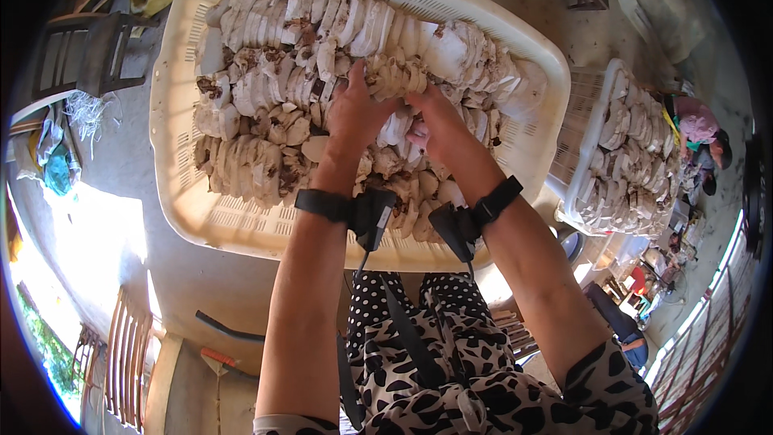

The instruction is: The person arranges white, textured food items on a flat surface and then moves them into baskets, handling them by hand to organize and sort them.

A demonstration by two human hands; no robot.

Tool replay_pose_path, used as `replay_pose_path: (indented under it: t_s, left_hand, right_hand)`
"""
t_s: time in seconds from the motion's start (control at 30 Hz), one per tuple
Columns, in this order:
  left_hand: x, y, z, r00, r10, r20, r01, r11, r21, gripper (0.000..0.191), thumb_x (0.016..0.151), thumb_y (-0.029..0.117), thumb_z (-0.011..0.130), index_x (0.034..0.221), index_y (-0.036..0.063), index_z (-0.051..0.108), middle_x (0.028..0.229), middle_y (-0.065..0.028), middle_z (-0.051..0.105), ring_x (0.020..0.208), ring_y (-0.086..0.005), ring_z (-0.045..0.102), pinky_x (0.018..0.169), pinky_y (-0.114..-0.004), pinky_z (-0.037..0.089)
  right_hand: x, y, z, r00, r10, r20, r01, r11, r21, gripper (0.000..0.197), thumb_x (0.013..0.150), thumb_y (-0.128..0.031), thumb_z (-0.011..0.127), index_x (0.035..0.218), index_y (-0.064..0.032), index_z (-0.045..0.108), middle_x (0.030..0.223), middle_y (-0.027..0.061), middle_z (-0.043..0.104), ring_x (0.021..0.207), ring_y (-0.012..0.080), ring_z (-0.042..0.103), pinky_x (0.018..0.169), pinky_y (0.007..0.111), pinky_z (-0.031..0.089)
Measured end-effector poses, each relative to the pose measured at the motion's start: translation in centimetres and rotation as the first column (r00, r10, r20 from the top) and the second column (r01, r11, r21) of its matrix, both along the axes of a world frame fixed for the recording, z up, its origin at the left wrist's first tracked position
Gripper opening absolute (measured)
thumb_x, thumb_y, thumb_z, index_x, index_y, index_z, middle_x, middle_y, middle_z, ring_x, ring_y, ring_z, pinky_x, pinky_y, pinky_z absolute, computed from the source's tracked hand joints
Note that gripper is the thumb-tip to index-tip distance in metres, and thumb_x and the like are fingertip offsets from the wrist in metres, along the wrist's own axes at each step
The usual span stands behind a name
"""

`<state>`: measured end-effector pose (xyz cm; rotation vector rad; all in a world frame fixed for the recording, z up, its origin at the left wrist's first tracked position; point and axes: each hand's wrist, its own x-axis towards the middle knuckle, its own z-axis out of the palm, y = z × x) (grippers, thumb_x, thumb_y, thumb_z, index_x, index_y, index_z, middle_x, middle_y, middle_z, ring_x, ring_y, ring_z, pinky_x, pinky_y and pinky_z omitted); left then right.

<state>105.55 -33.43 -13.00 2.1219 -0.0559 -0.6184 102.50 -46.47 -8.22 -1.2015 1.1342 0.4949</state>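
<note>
A large cream plastic basket (253,223) with slotted walls lies before me, holding rows of pale, dried slices with brown edges (247,90). Near its middle, my left hand (356,112) and my right hand (436,118) grip a short row of yellowish slices (395,77) from both ends. The left thumb and fingers press at the row's left and lower side; the right fingers close on its right end, with the lower fingers curled over white slices beneath. Whether the held row is lifted off the pile is hard to tell. A black strap with a small device sits on each wrist.
At the right stands a second white basket (589,151) of similar slices, with a person in a pink top (694,121) beyond it. Another person's arm (634,344) shows at lower right. A dark wooden chair (96,54) is at left; a brush (218,359) lies below left.
</note>
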Motion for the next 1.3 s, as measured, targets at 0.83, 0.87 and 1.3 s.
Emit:
replay_pose_path:
  t_s: [0.83, 0.87, 1.3]
  left_hand:
    - [-3.8, -1.2, 2.4, 0.966, 0.194, 0.168, -0.192, 0.981, -0.026, 0.072, 0.069, 0.019, 0.072, 0.133, 0.0072, 0.041, 0.110, -0.0274, 0.053, 0.101, -0.0422, 0.054, 0.089, -0.047, 0.041]
    - [-4.2, -1.1, 2.7, 0.964, 0.183, 0.191, -0.183, 0.983, -0.017, 0.074, 0.069, 0.018, 0.073, 0.134, 0.0058, 0.041, 0.111, -0.0274, 0.054, 0.101, -0.0413, 0.056, 0.085, -0.044, 0.046]
    - [-8.5, -0.9, 5.5, 0.917, 0.300, 0.264, -0.247, 0.945, -0.214, 0.069, 0.068, 0.010, 0.074, 0.130, 0.0075, 0.045, 0.113, -0.0203, 0.053, 0.103, -0.0382, 0.053, 0.087, -0.044, 0.045]
  right_hand:
    - [-3.3, 2.1, 0.9, 0.982, -0.104, 0.160, 0.104, 0.995, 0.009, 0.047, 0.086, -0.022, 0.053, 0.131, -0.0200, 0.036, 0.118, 0.0023, 0.048, 0.103, 0.0181, 0.046, 0.078, 0.046, 0.038]
    - [-3.7, 2.2, 1.1, 0.975, -0.098, 0.197, 0.099, 0.995, 0.003, 0.049, 0.087, -0.022, 0.053, 0.132, -0.0204, 0.035, 0.119, 0.0019, 0.048, 0.103, 0.0171, 0.046, 0.078, 0.043, 0.039]
    - [-8.1, 2.6, 2.4, 0.924, -0.146, 0.354, 0.147, 0.989, 0.023, 0.052, 0.090, -0.009, 0.049, 0.137, -0.0179, 0.028, 0.112, 0.0049, 0.053, 0.088, 0.0113, 0.053, 0.061, 0.024, 0.043]
